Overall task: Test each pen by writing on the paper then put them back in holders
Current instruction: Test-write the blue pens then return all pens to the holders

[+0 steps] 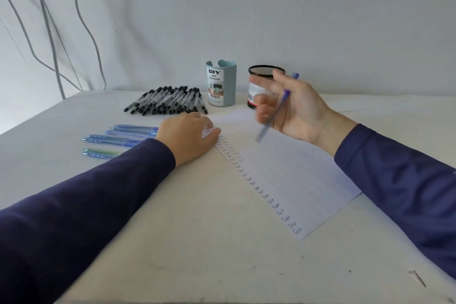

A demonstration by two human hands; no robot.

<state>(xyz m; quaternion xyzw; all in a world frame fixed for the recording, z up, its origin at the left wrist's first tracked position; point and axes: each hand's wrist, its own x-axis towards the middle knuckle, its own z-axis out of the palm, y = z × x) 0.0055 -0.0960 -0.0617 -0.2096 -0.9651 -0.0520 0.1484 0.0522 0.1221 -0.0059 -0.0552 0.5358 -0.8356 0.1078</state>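
- Right hand (296,108): raised above the sheet at 1 o'clock, in front of the mesh cup. The grip is loosely pinching a slim blue-violet plastic pen (286,95), tip slanting down toward 7 o'clock. Motion blur hides the exact finger placement.
- Left hand (190,136): palm down at 11 o'clock, fingers resting on the top corner of the white lined paper sheet (296,168). It grips nothing.
- Paper: lies aslant from 12 to 5 o'clock on the pale table (172,229). A handwritten column of "Test" words (271,201) runs down its left edge, with a shorter second column beside the top.
- Holders: a pale teal plastic cup labelled "DIY desk organizer" (222,89) and a black wire-mesh cup (264,71) stand side by side at 12 o'clock. No pen shows above either rim.
- Stock: a heap of clear black-capped stick pens (167,101) at 11 o'clock; blue click pens (133,129) and one green click pen (101,150) at 9 o'clock.
- Step, as judged: the pen is over the paper for its trial word.
- Advice: settle the pinch low on the barrel and write in the next free row of the second column. Hold the corner flat with the left hand and press lightly.
- Afterwards: lower the pen tip-first into a cup. The mesh cup is nearest.
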